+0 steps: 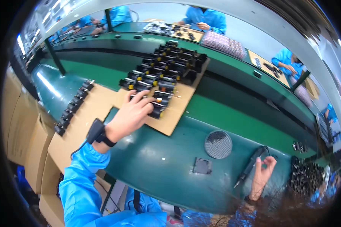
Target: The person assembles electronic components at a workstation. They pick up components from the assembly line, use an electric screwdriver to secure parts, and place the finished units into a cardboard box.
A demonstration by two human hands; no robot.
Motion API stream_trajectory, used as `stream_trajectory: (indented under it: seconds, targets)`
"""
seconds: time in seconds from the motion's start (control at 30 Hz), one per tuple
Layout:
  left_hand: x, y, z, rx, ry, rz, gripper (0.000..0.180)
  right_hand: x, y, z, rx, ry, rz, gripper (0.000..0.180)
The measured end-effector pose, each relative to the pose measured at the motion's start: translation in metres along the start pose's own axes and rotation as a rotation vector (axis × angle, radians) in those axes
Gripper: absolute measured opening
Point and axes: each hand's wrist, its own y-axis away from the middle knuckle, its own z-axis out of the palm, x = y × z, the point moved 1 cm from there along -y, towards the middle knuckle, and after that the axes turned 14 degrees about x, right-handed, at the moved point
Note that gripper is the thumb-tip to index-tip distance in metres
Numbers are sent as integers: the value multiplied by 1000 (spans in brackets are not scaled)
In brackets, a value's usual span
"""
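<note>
The green bench (151, 172) sweeps across the middle of the frame, and a brown board (181, 109) lies on it just above centre. Packed on that board are the black parts (155, 70), some with yellow ends, in close rows running up toward the top of the frame. The left hand (132, 113) is over the nearest ones, its fingers spread; I can't tell whether they pinch a part or only rest on it. At lower right, the right hand (262, 174) is beside a dark pen-shaped tool (250, 166), thumb and forefinger bent and apart; whether they touch it I can't tell. Between the hands sit a round dish (218, 144) with dark bits inside and a smaller square tray (202, 166).

With the rows so tight, I judge a careless lift could topple neighbours. The cord (77, 152) on the left wristband (98, 132) might snag, and a bump from the right hand could send the tool sliding.
</note>
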Motion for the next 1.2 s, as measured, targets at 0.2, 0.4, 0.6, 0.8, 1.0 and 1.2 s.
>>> stream_trajectory:
  seconds: [0.2,0.4,0.6,0.8,1.0,1.2]
  targets:
    - [9,-2,-17,16,46,-12,38,-3,-3,11,-328,680,27,88]
    - [94,-9,-31,-120,640,-166,66,9,-3,-9,-188,-30,404,90]
    - [166,-5,23,-173,876,-62,67,-7,8,6,-145,-905,717,72]
    - [179,-5,38,-173,811,1,60,-18,12,8,-412,-1396,822,48]
    - [179,1,47,-215,788,4,61,-64,15,43,-280,-1209,516,57]
    - [177,10,58,-134,770,8,61,-49,4,88,-468,-1314,677,70]
